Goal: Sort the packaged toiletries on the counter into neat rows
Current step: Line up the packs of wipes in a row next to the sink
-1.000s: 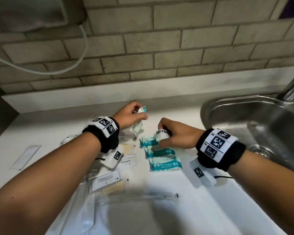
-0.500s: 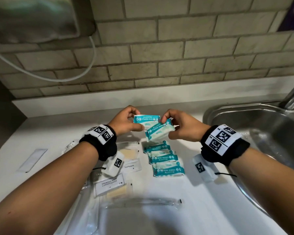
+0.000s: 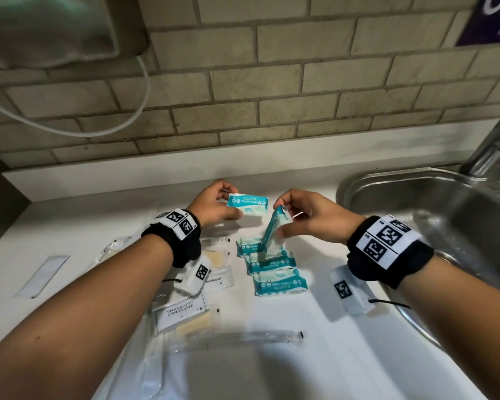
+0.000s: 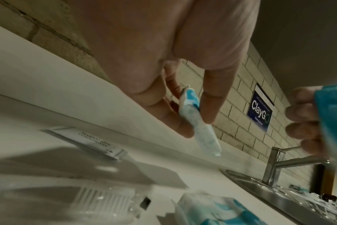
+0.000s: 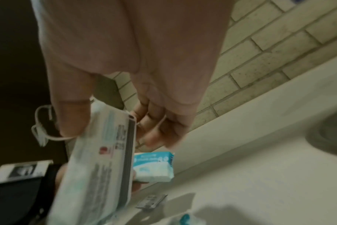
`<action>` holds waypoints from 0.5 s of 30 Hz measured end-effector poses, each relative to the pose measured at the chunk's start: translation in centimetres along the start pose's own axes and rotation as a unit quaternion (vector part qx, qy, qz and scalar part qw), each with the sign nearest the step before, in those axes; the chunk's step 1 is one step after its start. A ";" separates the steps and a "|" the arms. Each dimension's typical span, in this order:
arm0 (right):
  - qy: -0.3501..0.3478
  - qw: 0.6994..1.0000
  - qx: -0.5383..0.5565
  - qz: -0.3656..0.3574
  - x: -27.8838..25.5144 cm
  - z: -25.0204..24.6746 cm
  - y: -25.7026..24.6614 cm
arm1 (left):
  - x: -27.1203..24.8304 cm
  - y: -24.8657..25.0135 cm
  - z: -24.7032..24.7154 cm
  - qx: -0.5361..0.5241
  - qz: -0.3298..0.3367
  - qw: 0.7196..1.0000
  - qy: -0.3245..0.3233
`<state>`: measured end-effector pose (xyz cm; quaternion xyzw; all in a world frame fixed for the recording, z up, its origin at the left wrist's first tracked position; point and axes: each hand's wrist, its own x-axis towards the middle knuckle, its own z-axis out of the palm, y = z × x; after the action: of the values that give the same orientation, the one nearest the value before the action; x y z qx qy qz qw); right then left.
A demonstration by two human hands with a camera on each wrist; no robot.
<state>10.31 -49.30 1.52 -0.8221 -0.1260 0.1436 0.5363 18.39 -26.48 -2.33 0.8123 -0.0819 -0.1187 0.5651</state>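
Note:
My left hand [image 3: 214, 204] pinches a teal and white mini wipes pack [image 3: 248, 204] flat in the air above the counter; the left wrist view shows that pack [image 4: 197, 121] edge-on between thumb and fingers. My right hand [image 3: 306, 219] holds a second wipes pack [image 3: 273, 230] tilted on edge, its printed back [image 5: 104, 164] facing the right wrist camera. Below them three wipes packs lie in a column on the white counter [image 3: 272, 368]: a far one [image 3: 250, 245], a middle one [image 3: 270, 262] and a near one [image 3: 280, 282].
Clear sachets lie left of the column: a toothpaste sachet [image 3: 218, 280], a shampoo with conditioner sachet [image 3: 182, 311], a long clear toothbrush pack [image 3: 243, 337]. A flat strip [image 3: 42, 275] lies far left. The steel sink [image 3: 433, 215] and tap [image 3: 494, 145] are at right, the brick wall behind.
Both hands lifted a wipes pack each off the counter and raised them. Since half a second ago the right hand has turned its pack from flat to on edge.

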 end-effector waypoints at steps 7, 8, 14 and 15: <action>-0.069 0.994 0.013 0.078 -1.5 1.7 0.1 | 1.4 -0.4 1.0 0.004 -0.027 1.000 0.015; -0.066 0.995 0.003 0.079 -1.5 1.8 0.3 | 1.7 -0.3 1.1 0.007 -0.025 0.999 0.021; 0.006 0.992 0.090 0.090 -1.2 1.8 1.1 | 3.2 1.3 1.6 0.063 0.000 0.998 0.014; 0.005 0.994 0.073 0.087 -1.3 1.8 1.0 | 3.3 1.7 1.9 0.090 0.004 0.996 0.000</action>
<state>8.51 -48.66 0.09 -0.7893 -0.0404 0.1945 0.5809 21.05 -29.63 -1.67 0.8599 -0.0951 -0.1086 0.4897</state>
